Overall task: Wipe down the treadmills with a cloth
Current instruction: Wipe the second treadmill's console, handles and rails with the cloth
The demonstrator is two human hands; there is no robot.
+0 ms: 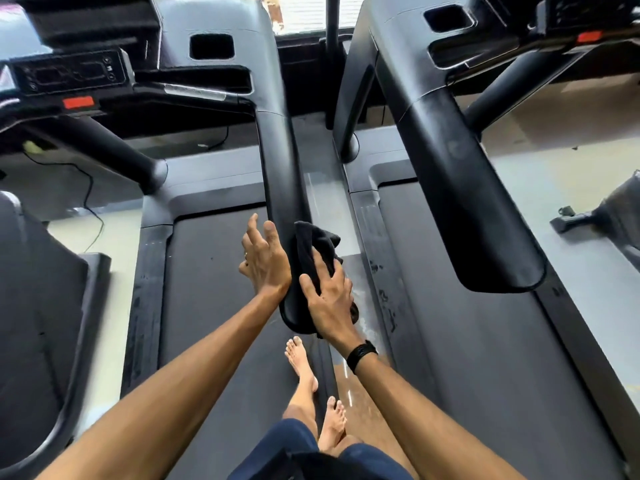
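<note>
I stand on the belt [214, 306] of the left treadmill. Its right handrail [282, 174], a long black padded bar, runs from the console toward me. My right hand [329, 299] is shut on a black cloth [317, 247] and presses it against the rail's near end, on its right side. My left hand [265, 261] rests against the rail's left side with fingers spread and nothing in it. A second treadmill stands to the right, with its left handrail [467, 188] and belt [467, 323].
The left console [69, 72] with a red stop button [78, 102] sits far left. A narrow strip of floor [325, 188] separates the two machines. My bare feet [301, 358] are on the belt and side rail. A cable [90, 188] trails at left.
</note>
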